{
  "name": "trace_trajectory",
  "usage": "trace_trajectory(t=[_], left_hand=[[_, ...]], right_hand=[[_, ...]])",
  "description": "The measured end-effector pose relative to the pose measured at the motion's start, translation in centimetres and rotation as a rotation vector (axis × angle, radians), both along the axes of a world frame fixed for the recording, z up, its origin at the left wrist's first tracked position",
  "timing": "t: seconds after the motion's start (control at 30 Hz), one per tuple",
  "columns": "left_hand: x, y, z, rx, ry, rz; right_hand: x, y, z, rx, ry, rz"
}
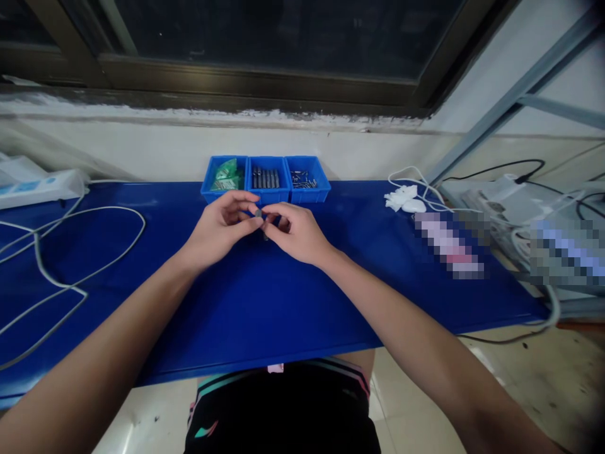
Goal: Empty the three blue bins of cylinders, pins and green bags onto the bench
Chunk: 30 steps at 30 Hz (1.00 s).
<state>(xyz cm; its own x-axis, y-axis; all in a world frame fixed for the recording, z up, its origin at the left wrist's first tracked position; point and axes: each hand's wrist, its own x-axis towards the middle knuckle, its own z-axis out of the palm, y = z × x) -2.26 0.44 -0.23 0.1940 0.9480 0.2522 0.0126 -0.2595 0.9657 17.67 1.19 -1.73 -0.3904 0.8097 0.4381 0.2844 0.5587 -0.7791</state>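
- Head view: left hand [221, 228] and right hand [293, 233] meet over the blue table [265, 302], fingertips pinching one small dark part [258, 214] between them.
- Best kept low and steady, I'd judge; a slip drops it.
- Beyond, three blue bins [265, 180] sit just behind the hands.

A long blue table [265, 315] stands under a dark window [265, 31]. White cables [70, 284] loop over its left side, near a white power strip [40, 186] at the far left edge. A white mouse [413, 205] sits on the right, next to crumpled white paper [399, 197]. Black cables [496, 169] run along the wall on the right, beside a slanted grey metal bar [510, 98]
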Motion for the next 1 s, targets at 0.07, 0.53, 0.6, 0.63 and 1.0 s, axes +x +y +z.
trace_trajectory(t=[0.07,0.53,0.6,0.63,1.0], left_hand=[[0.0,0.0,-0.1,-0.054,-0.036,-0.014],[1.0,-0.4,-0.2,-0.276,-0.291,-0.043],[1.1,-0.4,-0.2,-0.274,-0.288,-0.042],[1.1,-0.4,-0.2,-0.277,-0.277,-0.039],[1.0,-0.4,-0.2,-0.266,-0.215,0.013]], right_hand=[[0.2,0.3,0.0,0.038,0.001,-0.013],[0.2,0.4,-0.5,0.232,-0.022,-0.025],[0.1,0.3,-0.5,0.254,-0.029,-0.038],[0.1,0.3,-0.5,0.263,-0.033,-0.044],[0.3,-0.1,-0.3,0.271,-0.105,-0.051]])
